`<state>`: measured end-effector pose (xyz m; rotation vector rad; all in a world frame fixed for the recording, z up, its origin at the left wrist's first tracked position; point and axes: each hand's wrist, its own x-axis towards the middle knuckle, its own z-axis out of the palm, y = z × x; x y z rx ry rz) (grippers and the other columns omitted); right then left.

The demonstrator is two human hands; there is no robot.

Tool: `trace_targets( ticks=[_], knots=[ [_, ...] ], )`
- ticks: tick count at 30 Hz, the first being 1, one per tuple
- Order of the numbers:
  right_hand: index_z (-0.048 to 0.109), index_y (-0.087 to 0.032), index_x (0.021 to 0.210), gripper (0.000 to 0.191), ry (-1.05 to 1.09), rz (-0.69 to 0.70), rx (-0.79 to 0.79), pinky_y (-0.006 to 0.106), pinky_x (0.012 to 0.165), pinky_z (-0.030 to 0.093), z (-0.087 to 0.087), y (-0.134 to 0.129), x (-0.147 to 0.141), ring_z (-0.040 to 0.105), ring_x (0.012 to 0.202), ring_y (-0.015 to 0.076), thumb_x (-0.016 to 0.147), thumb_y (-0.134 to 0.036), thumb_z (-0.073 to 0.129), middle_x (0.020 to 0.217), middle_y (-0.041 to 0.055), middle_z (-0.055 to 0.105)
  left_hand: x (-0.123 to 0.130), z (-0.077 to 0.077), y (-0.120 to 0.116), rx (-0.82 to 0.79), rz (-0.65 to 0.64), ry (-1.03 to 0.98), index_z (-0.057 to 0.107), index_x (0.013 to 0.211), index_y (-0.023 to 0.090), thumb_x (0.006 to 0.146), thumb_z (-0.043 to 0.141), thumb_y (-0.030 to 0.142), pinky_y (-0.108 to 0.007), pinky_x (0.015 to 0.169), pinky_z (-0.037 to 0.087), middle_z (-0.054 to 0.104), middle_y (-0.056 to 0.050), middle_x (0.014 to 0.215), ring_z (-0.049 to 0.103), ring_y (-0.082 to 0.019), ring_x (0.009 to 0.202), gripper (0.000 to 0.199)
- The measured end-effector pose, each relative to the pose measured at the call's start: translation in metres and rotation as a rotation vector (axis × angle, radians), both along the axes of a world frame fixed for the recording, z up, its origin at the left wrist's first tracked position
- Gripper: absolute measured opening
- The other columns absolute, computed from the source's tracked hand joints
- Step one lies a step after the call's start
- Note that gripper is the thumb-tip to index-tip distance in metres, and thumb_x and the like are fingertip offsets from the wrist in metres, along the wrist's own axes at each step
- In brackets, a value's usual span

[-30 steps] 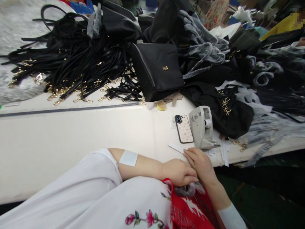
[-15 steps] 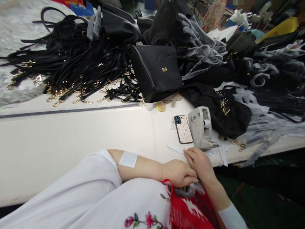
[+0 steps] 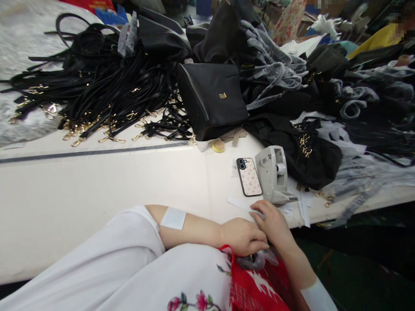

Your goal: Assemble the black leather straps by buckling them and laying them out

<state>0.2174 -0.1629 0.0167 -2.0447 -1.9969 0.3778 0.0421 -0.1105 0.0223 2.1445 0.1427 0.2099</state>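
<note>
My left hand (image 3: 244, 236) lies near the table's front edge with its fingers curled. A clear plastic-wrapped piece (image 3: 257, 260) shows just beneath it; what the fingers hold is hidden. Close beside it, partly over its fingertips, is my right hand (image 3: 271, 219), thumb and forefinger a little apart at the end of a white paper strip (image 3: 238, 202). I see no firm grip on that strip. Behind my right hand stands a grey tape dispenser (image 3: 270, 172), with a phone in a patterned case (image 3: 251, 178) lying against its left side.
A black handbag (image 3: 212, 97) stands at the back middle. Black straps with gold clasps (image 3: 106, 86) are heaped to its left. More black bags and plastic-wrapped handles (image 3: 282, 73) pile up on the right. A small yellow-rimmed round item (image 3: 218, 145) lies before the handbag.
My right thumb and forefinger have parted slightly beside the paper strip. My left hand stays nearly still, and the view has shifted a little.
</note>
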Motion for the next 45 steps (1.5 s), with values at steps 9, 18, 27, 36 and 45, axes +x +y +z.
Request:
trace_targets(
  ticks=[9,18,27,36,45],
  knots=[
    [0.062,-0.02,0.089,0.008,0.021,-0.059,-0.034,0.035,0.073,0.053,0.003,0.003,-0.004,0.064,0.078,0.0199,0.083,-0.018,0.059,0.092,0.0049,0.063,0.0,0.001,0.001,0.003,-0.009,-0.002,0.07,0.098,0.019,0.096,0.053,0.033,-0.023,0.084,0.05,0.074,-0.002,0.097,0.068,-0.016,0.091,0.023],
    [0.055,-0.022,0.082,0.005,-0.02,-0.081,-0.011,0.031,0.063,0.048,0.007,0.005,-0.007,0.06,0.063,0.0168,0.082,-0.017,0.057,0.079,0.0011,0.06,0.0,0.001,0.0,0.007,0.013,-0.009,0.07,0.096,0.02,0.096,0.052,0.034,-0.023,0.082,0.051,0.074,-0.002,0.095,0.068,-0.016,0.089,0.023],
    [0.059,-0.023,0.085,0.001,-0.147,-0.068,0.005,0.031,0.063,0.045,0.009,-0.006,-0.014,0.063,0.07,0.0208,0.086,-0.023,0.059,0.08,0.0032,0.065,-0.002,0.003,-0.001,0.034,0.012,-0.035,0.07,0.097,0.019,0.096,0.052,0.034,-0.023,0.084,0.05,0.074,-0.003,0.097,0.067,-0.017,0.09,0.023],
    [0.063,-0.02,0.108,0.024,-0.179,-0.161,0.08,0.036,0.072,0.05,0.016,-0.035,0.013,0.068,0.082,0.0244,0.094,-0.031,0.048,0.097,0.0098,0.071,-0.002,0.003,-0.001,0.019,-0.006,-0.019,0.071,0.1,0.02,0.097,0.05,0.035,-0.023,0.08,0.051,0.074,-0.004,0.094,0.068,-0.016,0.086,0.026],
    [0.06,-0.019,0.114,0.03,-0.019,-0.08,0.016,0.045,0.092,0.047,0.009,-0.048,0.016,0.059,0.103,0.0292,0.086,-0.028,0.057,0.107,0.0124,0.062,-0.002,0.004,-0.002,0.063,-0.001,0.013,0.07,0.101,0.019,0.097,0.049,0.033,-0.023,0.081,0.05,0.074,-0.005,0.094,0.068,-0.017,0.087,0.025]
  ],
)
